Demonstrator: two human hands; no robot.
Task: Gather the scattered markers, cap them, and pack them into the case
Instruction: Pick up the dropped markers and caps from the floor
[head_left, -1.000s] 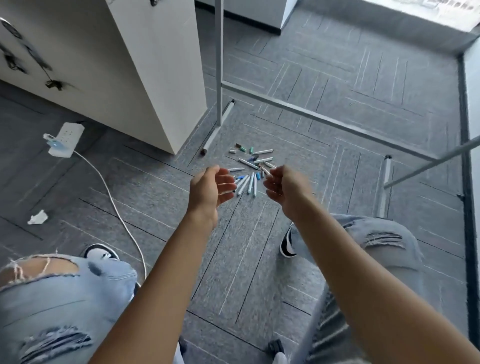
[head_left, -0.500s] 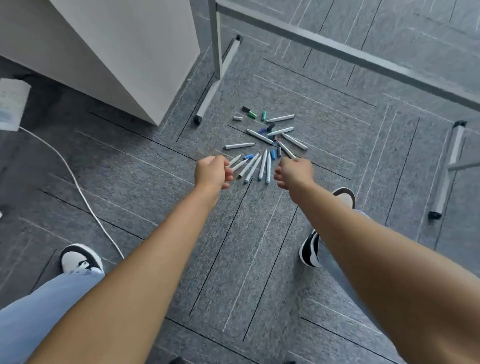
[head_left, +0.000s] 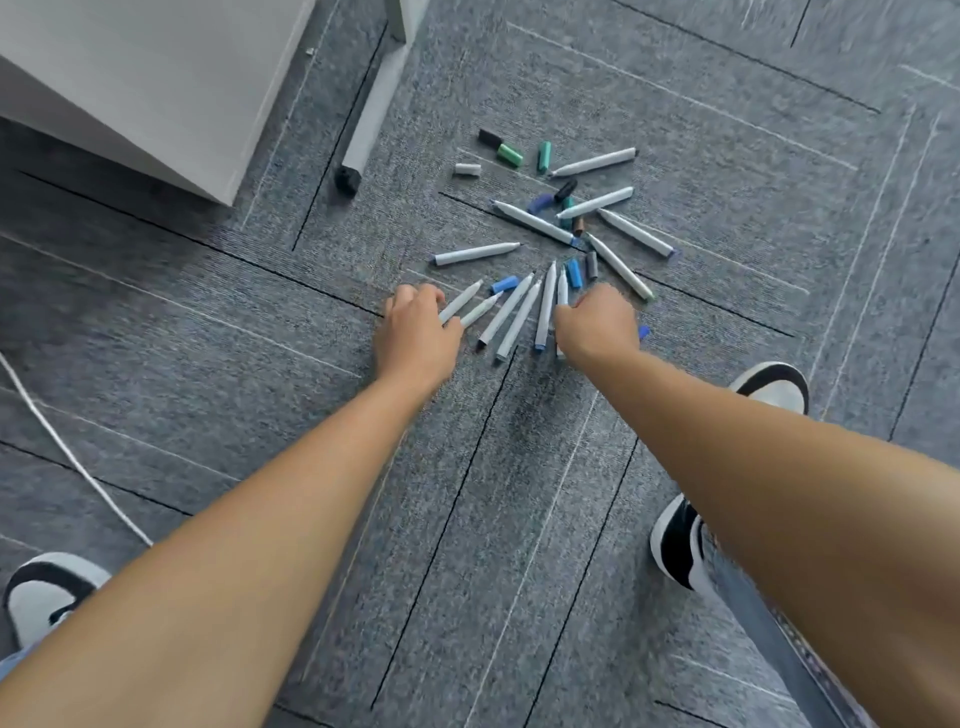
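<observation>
While both arms stretch down from the bottom of the frame, the left hand (head_left: 415, 332) lies at the left end of a fan of grey markers (head_left: 511, 314) on the grey carpet (head_left: 208, 364), its fingers bent down onto the nearest marker (head_left: 460, 303); whether they grip it or only touch it I cannot tell. The right hand (head_left: 597, 327) sits knuckles-up at the fan's right end, fingers curled under and hidden, so I cannot tell what it holds. More uncapped markers and loose caps (head_left: 509, 154), green, blue and black, lie scattered above the hands toward the upper middle. A white cabinet (head_left: 156, 78) fills the upper left, a white cable (head_left: 67, 457) crosses the left edge, and black-and-white shoes (head_left: 769, 384) show at right and lower left.
</observation>
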